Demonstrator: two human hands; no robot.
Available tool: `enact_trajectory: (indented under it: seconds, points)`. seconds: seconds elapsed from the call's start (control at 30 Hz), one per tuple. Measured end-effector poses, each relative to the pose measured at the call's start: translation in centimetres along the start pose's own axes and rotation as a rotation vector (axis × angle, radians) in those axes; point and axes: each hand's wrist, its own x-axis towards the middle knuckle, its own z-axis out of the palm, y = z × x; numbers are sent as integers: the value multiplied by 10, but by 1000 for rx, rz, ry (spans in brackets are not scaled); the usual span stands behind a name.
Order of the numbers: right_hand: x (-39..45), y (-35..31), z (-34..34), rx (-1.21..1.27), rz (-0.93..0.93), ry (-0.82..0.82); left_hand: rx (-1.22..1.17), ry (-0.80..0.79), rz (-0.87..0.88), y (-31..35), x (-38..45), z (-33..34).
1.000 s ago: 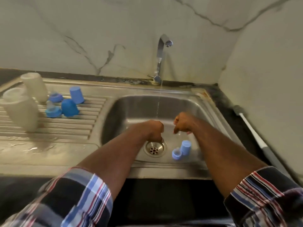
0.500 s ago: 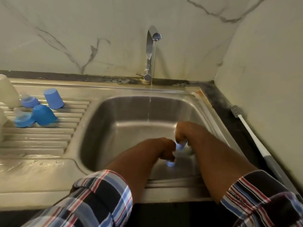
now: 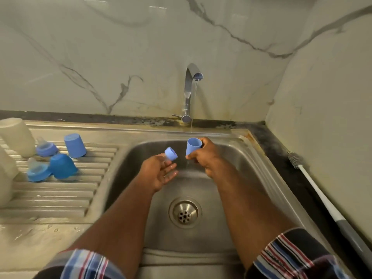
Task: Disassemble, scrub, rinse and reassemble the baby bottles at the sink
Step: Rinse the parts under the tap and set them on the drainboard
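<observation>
Over the steel sink basin (image 3: 221, 198) my right hand (image 3: 203, 156) holds a blue bottle cap (image 3: 193, 145) open side up under the thin stream from the tap (image 3: 190, 91). My left hand (image 3: 159, 171) holds a blue collar with its teat (image 3: 171, 154) at the fingertips, palm up, just left of the stream. On the draining board (image 3: 60, 190) at the left lie two more blue caps (image 3: 74, 145) (image 3: 62, 166), two blue collars with teats (image 3: 46, 148) (image 3: 38, 172) and pale bottle bodies (image 3: 18, 136).
A long white bottle brush (image 3: 322, 200) lies on the dark counter to the right of the sink, bristles toward the wall. The drain strainer (image 3: 185, 213) sits in the basin floor between my forearms. Marble wall stands behind and to the right.
Both hands reached down to the blue cap and collar on the basin floor, took one each, and have lifted them up toward the running tap.
</observation>
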Motion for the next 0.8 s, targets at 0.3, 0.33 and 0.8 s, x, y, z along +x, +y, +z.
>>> enact_trajectory:
  seconds: [0.3, 0.33, 0.8]
  points:
    - [14, -5, 9, -76, -142, 88, -229, -47, -64, 19, 12, 19]
    - [13, -7, 10, -136, -156, 72, -238, -63, -65, 20, 12, 20]
    - [20, 5, 4, -385, -174, 7, -138, -20, -10, 18, 16, 23]
